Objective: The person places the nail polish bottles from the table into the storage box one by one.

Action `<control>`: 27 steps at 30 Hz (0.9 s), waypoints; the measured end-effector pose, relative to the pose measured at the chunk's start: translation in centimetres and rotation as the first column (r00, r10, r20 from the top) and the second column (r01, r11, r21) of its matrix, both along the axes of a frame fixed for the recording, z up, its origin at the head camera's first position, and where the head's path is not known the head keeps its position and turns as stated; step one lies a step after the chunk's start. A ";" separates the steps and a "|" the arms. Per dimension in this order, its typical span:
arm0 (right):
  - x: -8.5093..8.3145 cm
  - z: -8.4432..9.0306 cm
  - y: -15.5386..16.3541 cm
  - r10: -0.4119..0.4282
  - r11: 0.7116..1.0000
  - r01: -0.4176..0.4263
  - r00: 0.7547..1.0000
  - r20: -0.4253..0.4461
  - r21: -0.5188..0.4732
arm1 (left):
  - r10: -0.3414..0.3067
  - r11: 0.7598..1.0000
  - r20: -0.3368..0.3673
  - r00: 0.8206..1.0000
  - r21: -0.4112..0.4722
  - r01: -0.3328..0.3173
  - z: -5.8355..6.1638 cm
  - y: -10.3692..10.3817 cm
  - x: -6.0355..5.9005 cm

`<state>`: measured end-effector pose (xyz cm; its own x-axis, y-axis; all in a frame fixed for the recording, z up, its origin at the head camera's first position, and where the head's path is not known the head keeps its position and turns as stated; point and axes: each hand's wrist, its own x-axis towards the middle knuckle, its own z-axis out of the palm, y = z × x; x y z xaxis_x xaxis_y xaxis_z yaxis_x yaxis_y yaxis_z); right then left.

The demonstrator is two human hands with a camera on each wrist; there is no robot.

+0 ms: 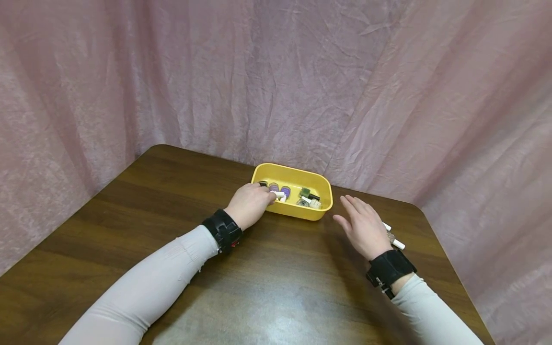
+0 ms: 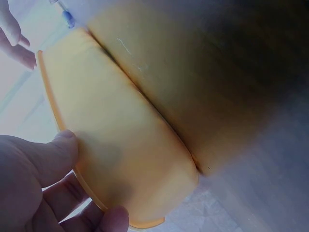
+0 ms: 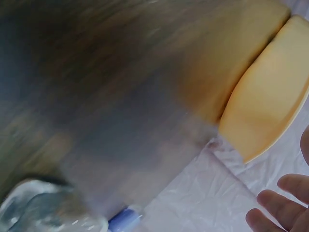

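A yellow plastic container [image 1: 297, 212] stands near the back of the table with several small nail polish bottles [image 1: 286, 191] in it. My left hand [image 1: 251, 203] grips its left end, the thumb [image 2: 65, 145] against the outer wall just below the rim and the other fingers curled around that end. My right hand [image 1: 364, 227] is held to the right of the container, apart from it, with fingers extended and nothing in them. Close beside the right hand lie nail polish bottles with white caps [image 1: 398, 244], partly hidden behind it.
The brown wooden table [image 1: 276, 287] has rounded back corners. A pink velvet curtain [image 1: 293, 86] hangs behind it and along both sides. Black camera straps [image 1: 223, 230] circle both wrists.
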<state>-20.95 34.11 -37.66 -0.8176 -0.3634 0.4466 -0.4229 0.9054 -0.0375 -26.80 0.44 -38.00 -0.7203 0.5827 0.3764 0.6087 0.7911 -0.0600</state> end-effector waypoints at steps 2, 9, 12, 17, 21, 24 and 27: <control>0.2 0.0 0.4 -0.009 1.000 0.009 1.000 0.005 0.005 | 0.001 1.000 0.001 1.000 -0.002 -0.001 0.0 0.0 0.0; 1.3 0.0 2.0 -0.048 0.999 0.048 0.999 0.022 0.012 | 0.000 1.000 0.000 1.000 -0.002 0.000 0.1 -0.1 0.1; 1.8 -0.2 2.7 -0.055 0.998 0.055 0.998 0.023 0.018 | 0.000 1.000 0.001 1.000 -0.003 0.000 0.1 0.0 0.1; 2.7 -0.5 4.0 -0.064 0.998 0.063 0.998 0.018 0.028 | -0.002 1.000 0.004 1.000 0.002 0.002 0.2 0.0 0.2; 3.4 -0.8 4.9 -0.069 0.997 0.068 0.997 0.022 0.032 | -0.009 1.000 -0.001 1.000 0.016 0.009 0.3 -0.1 0.3; 3.8 -0.9 5.4 -0.064 0.997 0.063 0.998 0.014 0.042 | -0.016 0.999 -0.011 1.000 0.029 0.016 0.3 -0.1 0.4; 4.2 -1.1 5.8 -0.054 0.997 0.054 0.999 0.003 0.055 | -0.024 0.999 -0.021 0.999 0.041 0.024 0.2 -0.1 0.4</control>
